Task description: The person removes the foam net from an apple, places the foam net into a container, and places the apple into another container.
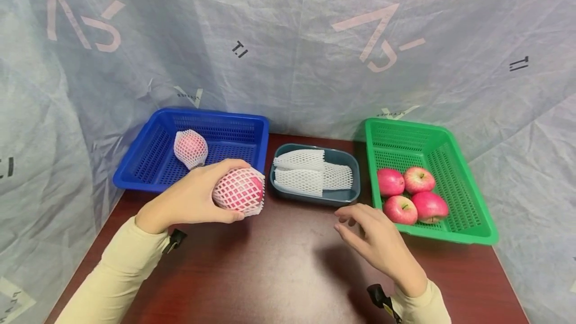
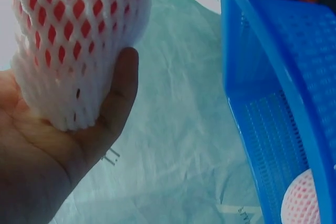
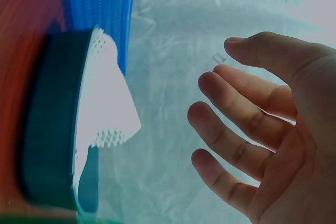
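An apple in a white foam net (image 1: 238, 191) is gripped by my left hand (image 1: 193, 191), held above the table in front of the blue basket (image 1: 153, 184). In the left wrist view the net sleeve (image 2: 68, 35) covers the red fruit, and the thumb lies along its side. My right hand (image 1: 375, 239) hovers over the table with loosely bent fingers and nothing in them, left of the green basket (image 1: 468, 239). Another netted apple (image 1: 191, 148) lies inside the blue basket. Several bare apples (image 1: 401, 210) sit in the green basket.
Between the two baskets stands a dark teal tray (image 1: 315, 201) holding several white foam net sleeves (image 1: 299, 181). All of them are on a reddish-brown table (image 1: 279, 264). A grey printed cloth (image 1: 288, 64) hangs behind it.
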`<state>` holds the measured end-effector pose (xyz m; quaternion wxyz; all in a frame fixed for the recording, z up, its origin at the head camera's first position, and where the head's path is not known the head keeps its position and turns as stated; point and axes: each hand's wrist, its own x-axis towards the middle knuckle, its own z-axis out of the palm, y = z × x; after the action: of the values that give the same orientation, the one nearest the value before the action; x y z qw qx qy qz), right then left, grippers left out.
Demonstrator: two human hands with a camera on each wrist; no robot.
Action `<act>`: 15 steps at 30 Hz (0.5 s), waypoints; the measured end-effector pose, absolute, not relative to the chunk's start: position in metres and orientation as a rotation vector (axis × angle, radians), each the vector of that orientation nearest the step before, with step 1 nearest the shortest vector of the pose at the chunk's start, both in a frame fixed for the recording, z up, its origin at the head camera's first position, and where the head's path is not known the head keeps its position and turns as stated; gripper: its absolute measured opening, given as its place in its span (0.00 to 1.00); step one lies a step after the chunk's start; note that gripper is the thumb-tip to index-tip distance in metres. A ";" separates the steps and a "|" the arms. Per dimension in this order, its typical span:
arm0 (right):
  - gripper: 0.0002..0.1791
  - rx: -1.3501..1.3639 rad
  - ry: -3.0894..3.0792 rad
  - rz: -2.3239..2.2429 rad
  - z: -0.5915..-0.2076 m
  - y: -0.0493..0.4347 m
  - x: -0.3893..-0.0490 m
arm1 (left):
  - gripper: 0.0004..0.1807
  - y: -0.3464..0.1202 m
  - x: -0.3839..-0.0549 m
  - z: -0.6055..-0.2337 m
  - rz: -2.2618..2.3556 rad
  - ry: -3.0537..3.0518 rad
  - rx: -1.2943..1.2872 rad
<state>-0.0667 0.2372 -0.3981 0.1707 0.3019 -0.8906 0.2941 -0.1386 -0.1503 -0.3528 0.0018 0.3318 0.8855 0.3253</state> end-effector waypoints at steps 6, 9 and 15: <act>0.12 0.923 -2.469 0.915 -0.398 0.221 -0.074 | 0.47 -0.139 -0.132 -0.356 1.050 2.737 1.074; 0.12 0.958 -2.420 0.962 -0.398 0.208 -0.077 | 0.48 -0.133 -0.129 -0.355 1.071 2.724 1.091; 0.15 1.049 -2.329 1.032 -0.397 0.182 -0.082 | 0.47 -0.118 -0.128 -0.356 1.113 2.677 1.138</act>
<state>-0.0824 0.1821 -0.3968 0.1920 0.3738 -0.8296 0.3677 -0.1281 -0.1183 -0.3560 0.0134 0.3654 0.8594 0.3573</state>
